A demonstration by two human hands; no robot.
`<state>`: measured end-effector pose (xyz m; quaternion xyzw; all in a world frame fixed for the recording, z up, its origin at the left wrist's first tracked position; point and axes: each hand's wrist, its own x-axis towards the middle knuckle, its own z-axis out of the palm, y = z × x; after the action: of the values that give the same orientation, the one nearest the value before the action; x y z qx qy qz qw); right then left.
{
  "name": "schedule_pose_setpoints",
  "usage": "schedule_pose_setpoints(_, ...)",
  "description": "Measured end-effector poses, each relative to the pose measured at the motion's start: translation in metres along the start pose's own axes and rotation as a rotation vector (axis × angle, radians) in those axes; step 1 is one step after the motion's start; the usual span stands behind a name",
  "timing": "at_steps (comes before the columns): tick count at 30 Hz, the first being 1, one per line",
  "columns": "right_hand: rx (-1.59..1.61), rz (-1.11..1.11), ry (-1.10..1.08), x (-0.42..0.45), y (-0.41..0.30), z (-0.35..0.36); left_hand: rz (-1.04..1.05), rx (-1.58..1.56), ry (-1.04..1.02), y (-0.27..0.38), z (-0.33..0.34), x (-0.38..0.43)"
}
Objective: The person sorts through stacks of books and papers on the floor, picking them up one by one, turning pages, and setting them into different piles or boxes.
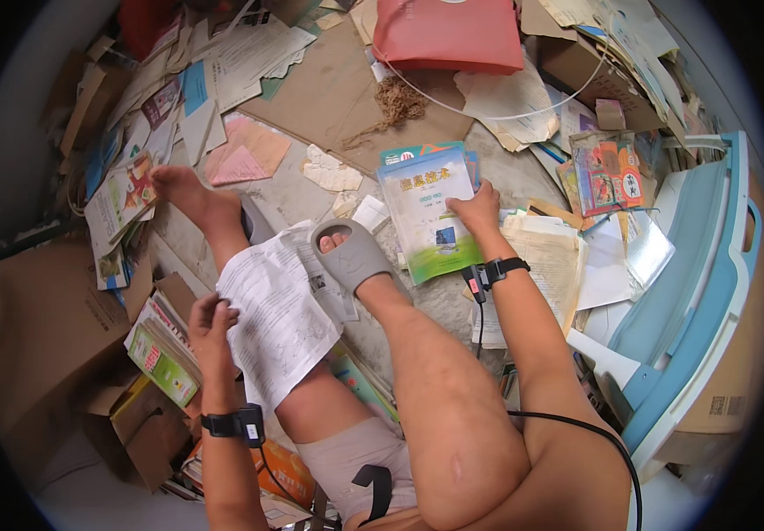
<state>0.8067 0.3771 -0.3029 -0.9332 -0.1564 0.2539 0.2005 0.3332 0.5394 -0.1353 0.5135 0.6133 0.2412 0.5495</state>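
My right hand [478, 211] grips a textbook [425, 229] by its right edge, the thumb on its pale blue and green cover. Other books [415, 151] show from beneath its top and right edges. My left hand [212, 325] hovers by the left edge of a printed paper sheet [282, 312], fingers loosely curled and nothing visibly held. That creased sheet drapes over my left leg. Another printed page lies partly under it, near my grey slipper [353, 255]. Both wrists wear black straps with small cabled devices.
Loose papers [249, 56] and flattened cardboard [329, 93] cover the floor ahead. A red bag [448, 36] and tangled twine [398, 103] lie beyond the textbook. Cardboard boxes [50, 318] stand left; a blue and white plastic piece [687, 265] is at right. Yellowed papers [544, 265] lie beside my right wrist.
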Motion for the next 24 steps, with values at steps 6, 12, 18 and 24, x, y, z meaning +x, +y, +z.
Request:
schedule_pose_setpoints(6,0.037,0.044,-0.013,0.007,-0.001,0.0,-0.244,-0.085,-0.643,-0.006,0.195,0.045)
schedule_pose_setpoints(12,0.717,0.14,-0.314,-0.006,-0.015,-0.004,-0.218,0.144,-0.69,-0.046,0.294,0.082)
schedule_pose_setpoints(18,0.662,0.037,-0.115,-0.018,0.008,-0.016,-0.152,0.013,-0.716,-0.043,0.303,0.066)
schedule_pose_setpoints(24,0.096,-0.002,0.062,0.008,0.016,0.017,-0.105,0.193,-0.712,-0.105,0.319,0.074)
